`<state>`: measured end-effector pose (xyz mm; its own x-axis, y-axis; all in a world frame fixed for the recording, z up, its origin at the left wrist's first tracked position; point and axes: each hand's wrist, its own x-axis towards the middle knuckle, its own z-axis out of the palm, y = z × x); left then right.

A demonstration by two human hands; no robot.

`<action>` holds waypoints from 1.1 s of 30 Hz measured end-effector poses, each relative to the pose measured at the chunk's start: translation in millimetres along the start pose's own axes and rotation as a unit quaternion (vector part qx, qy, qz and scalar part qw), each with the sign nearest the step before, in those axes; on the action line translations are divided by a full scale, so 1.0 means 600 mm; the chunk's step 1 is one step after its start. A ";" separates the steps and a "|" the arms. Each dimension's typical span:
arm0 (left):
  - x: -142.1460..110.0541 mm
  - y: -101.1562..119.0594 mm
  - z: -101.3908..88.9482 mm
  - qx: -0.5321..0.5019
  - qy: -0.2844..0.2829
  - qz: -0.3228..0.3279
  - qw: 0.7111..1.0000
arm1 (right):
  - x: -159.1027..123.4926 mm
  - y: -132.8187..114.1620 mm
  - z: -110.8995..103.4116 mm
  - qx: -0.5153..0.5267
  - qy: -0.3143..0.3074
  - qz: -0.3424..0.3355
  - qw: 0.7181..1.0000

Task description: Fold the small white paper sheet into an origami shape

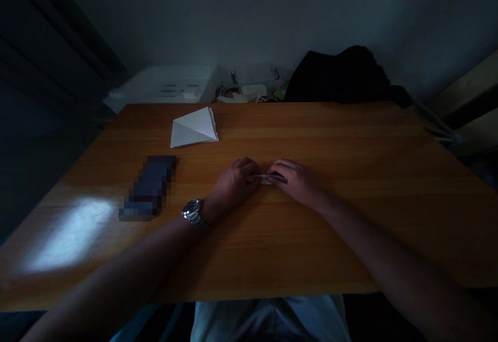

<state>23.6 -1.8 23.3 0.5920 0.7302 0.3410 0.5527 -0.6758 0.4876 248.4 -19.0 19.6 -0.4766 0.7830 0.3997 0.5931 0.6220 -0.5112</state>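
Note:
A small piece of folded white paper (266, 180) is held low over the middle of the wooden table. My left hand (240, 177) closes on its left end, with the fingers curled and partly hiding it. At the opposite end, my right hand (292, 177) pinches the paper between thumb and fingers. Only a narrow strip shows between the two hands, so its full shape is hidden. A metal wristwatch (193, 212) is on my left wrist.
A larger folded white sheet (194, 128) lies at the back left of the table (350, 139). A dark, pixelated flat object (150, 186) rests left of my hands. Behind the far edge are a white box (167, 85), cables and a black cloth-like heap (338, 77).

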 end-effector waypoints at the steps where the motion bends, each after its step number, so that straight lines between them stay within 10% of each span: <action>1: 0.000 0.000 0.000 -0.001 0.000 0.000 1.000 | 0.000 -0.001 0.000 -0.005 0.000 -0.002 1.000; 33: 0.000 -0.002 -0.005 0.054 -0.040 0.067 0.995 | -0.008 0.006 -0.005 -0.106 -0.076 -0.068 0.989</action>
<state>20.9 -0.6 25.3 0.7068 0.6252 0.3310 0.5225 -0.7768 0.3514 255.0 -20.7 18.3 -0.6432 0.6923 0.3270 0.6326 0.7211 -0.2824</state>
